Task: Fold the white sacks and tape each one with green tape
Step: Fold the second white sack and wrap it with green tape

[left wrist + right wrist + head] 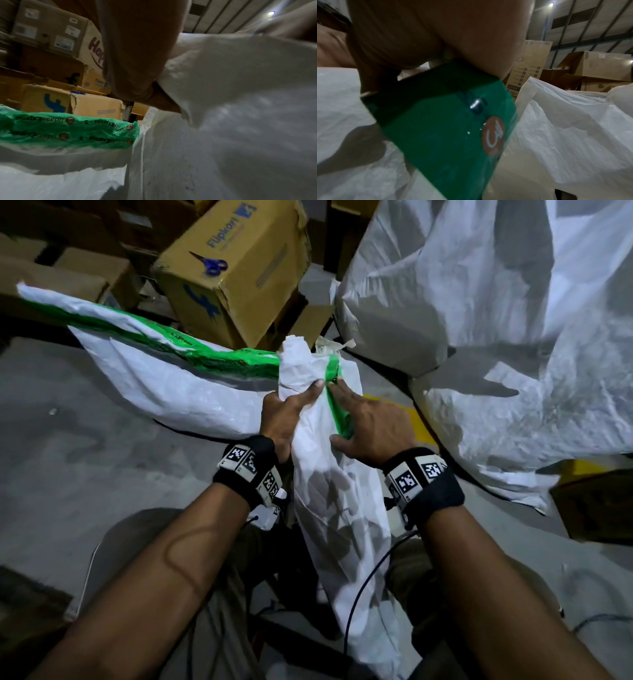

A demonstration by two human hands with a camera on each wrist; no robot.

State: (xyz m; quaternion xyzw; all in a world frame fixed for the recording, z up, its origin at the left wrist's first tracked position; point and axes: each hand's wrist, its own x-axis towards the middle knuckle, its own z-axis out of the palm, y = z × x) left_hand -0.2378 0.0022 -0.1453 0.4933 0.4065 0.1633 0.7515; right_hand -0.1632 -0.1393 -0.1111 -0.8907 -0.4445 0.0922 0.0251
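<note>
Over your lap, your left hand point(284, 419) grips the upper part of a folded sack point(329, 474), fingers curled round it, while your right hand point(370, 429) holds the tape roll point(447, 121) and lays a green strip point(331, 371) around the sack's neck. Behind it on the floor lies another sack point(164, 378) already bound with green tape, so at least one looks done. This wrap seems only partly round, and the loose white sacks point(513, 320) on your right are still untaped.

Scissors point(210, 264) on box point(239, 289), behind sack point(329, 474)
</note>
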